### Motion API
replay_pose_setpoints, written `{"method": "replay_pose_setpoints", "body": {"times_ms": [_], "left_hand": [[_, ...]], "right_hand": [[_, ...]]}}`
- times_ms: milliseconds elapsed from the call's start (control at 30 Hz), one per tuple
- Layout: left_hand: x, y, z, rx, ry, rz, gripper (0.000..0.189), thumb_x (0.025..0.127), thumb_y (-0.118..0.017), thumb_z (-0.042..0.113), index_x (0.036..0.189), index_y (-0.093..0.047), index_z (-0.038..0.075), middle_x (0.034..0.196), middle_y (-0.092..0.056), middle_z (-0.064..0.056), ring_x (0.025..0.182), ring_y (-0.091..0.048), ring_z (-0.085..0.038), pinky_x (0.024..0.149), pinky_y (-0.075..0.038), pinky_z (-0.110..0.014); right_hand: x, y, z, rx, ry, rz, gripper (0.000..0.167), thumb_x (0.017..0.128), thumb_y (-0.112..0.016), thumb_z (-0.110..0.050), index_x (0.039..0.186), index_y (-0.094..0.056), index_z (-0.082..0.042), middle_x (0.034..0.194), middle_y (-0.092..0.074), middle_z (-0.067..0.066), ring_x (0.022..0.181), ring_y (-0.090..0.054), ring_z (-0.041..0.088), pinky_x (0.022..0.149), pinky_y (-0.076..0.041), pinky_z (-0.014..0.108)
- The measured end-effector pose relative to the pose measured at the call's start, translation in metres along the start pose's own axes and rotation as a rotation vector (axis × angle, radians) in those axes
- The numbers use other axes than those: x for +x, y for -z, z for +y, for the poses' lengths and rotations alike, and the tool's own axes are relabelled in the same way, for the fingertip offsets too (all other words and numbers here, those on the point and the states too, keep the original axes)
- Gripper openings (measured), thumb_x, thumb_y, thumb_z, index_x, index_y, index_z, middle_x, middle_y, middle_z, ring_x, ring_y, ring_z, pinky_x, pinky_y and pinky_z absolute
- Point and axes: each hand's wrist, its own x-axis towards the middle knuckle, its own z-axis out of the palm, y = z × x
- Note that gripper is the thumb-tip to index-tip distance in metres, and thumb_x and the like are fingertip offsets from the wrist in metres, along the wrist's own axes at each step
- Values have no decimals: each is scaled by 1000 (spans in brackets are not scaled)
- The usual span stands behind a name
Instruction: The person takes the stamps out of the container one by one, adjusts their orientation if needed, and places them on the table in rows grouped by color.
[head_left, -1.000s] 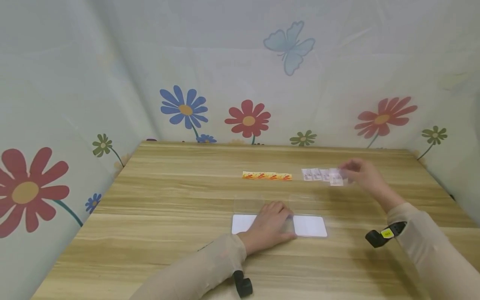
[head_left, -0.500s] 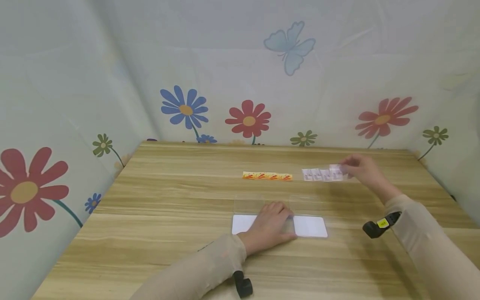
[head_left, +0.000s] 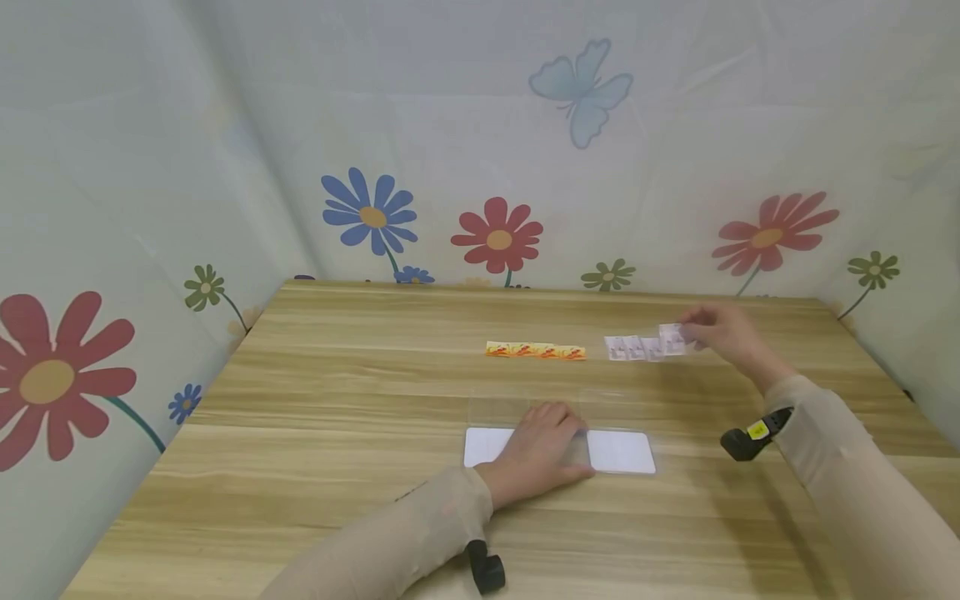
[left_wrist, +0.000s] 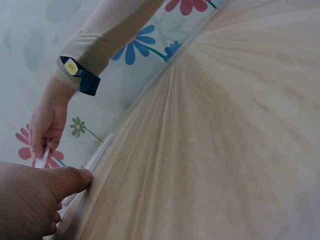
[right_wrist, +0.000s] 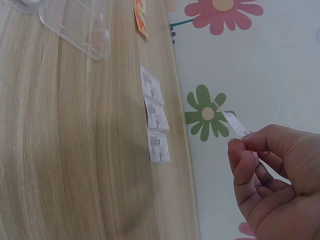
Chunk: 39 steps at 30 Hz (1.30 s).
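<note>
My right hand (head_left: 723, 333) pinches a small white paper slip (head_left: 672, 339) with pale purple print between thumb and fingertips. It is raised over the right end of a row of similar printed slips (head_left: 633, 348); the right wrist view shows the held slip (right_wrist: 234, 123) almost edge-on. Nearer the body, my left hand (head_left: 536, 454) lies across a clear plastic case with white rectangular panels (head_left: 621, 452). Its thumb is along the near edge and its fingers reach the far side; part of the case is hidden beneath the palm.
Left of the purple slips, a row of yellow and orange slips (head_left: 535, 351) lies overlapping on the wooden table (head_left: 337, 417). Transparent lid sections (head_left: 609, 407) stand open behind the white panels. A flower-printed cloth (head_left: 420, 100) hangs along the table's back and sides.
The right hand has moved the pinched slip slightly back, away from the body, and its forearm has shifted a little left. The left hand stays in place on the case.
</note>
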Motion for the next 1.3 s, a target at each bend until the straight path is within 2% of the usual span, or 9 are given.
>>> {"method": "replay_pose_setpoints", "body": {"times_ms": [400, 767, 1100, 1300], "left_hand": [[2, 1, -2, 5, -14, 5, 49, 84, -67, 50, 118, -61, 15, 116, -56, 2, 113, -51, -15, 103, -40, -32], [1, 0, -2, -4, -11, 5, 49, 83, -68, 50, 118, -62, 15, 115, -57, 2, 112, -52, -15, 102, -41, -32], [1, 0, -3, -1, -4, 1, 49, 84, -67, 51, 118, -62, 15, 115, -57, 2, 112, -52, -14, 103, -41, -32], [1, 0, -3, -3, -8, 5, 49, 84, -67, 51, 118, -62, 16, 115, -57, 2, 112, -52, -14, 103, -41, -32]], "right_hand": [[6, -1, 12, 4, -25, -8, 27, 95, -54, -7, 114, -55, 12, 111, -59, 29, 79, -53, 4, 67, -50, 18], [10, -3, 22, -28, -75, -27, 29, 96, -53, -11, 117, -55, 9, 117, -57, 30, 91, -56, 20, 71, -49, 20], [15, -5, 31, 3, -97, -5, 28, 95, -53, -8, 115, -56, 11, 111, -60, 28, 84, -57, 16, 69, -50, 21], [19, -3, 36, -27, -93, -51, 31, 96, -52, -11, 120, -55, 10, 119, -57, 32, 91, -59, 21, 72, -51, 23]]}}
